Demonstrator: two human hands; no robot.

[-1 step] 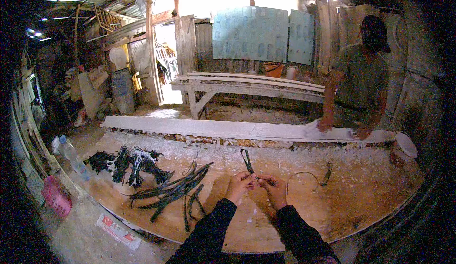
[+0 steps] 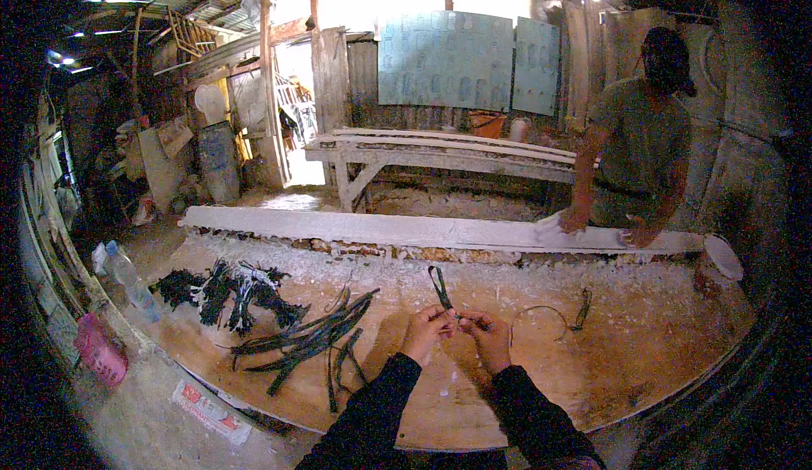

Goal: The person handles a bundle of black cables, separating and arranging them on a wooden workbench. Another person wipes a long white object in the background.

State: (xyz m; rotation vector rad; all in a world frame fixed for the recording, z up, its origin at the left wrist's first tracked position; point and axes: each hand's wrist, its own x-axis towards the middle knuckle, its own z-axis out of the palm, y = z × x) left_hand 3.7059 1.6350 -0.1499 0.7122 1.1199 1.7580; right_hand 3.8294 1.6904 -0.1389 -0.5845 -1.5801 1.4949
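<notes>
A narrow black strip (image 2: pixel 439 289), bent into a loop, stands up over the wooden board in front of me. My left hand (image 2: pixel 429 332) pinches its lower end. My right hand (image 2: pixel 485 335) meets the left at the same spot with its fingertips closed; what lies between the fingertips is too small to make out. Left of my hands lies a loose pile of long black strips (image 2: pixel 313 335). Beyond it are several bundles of short black pieces (image 2: pixel 233 292), some with pale ties. To the right, a thin curved wire (image 2: pixel 541 309) rests beside a short dark strip (image 2: pixel 582 309).
A long white-coated beam (image 2: pixel 381 227) borders the board's far side. Across it a co-worker (image 2: pixel 639 140) has both hands on the beam, near a white round container (image 2: pixel 723 257). At left stand a plastic bottle (image 2: pixel 131 280) and a pink bag (image 2: pixel 101 349). Behind is a workbench (image 2: pixel 457 153).
The co-worker's hands have shifted slightly along the beam. My hands and the looped strip look unmoved.
</notes>
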